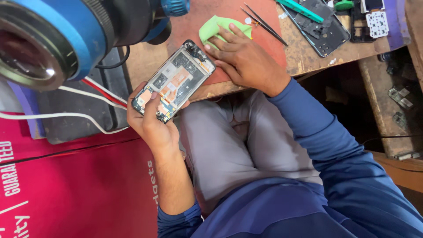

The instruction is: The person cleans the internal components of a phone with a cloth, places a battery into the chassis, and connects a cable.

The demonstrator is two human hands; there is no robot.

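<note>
My left hand grips an opened smartphone with its back cover off, circuit boards and copper parts showing. It is tilted, its top end resting at the edge of a red mat. My right hand lies flat on the mat, fingers pressing on a green cloth, just right of the phone's top end.
Black tweezers lie on the mat beyond my right hand. A second dismantled phone, a teal tool and small phone parts sit at the far right. A blue microscope head looms at top left, above white and red cables.
</note>
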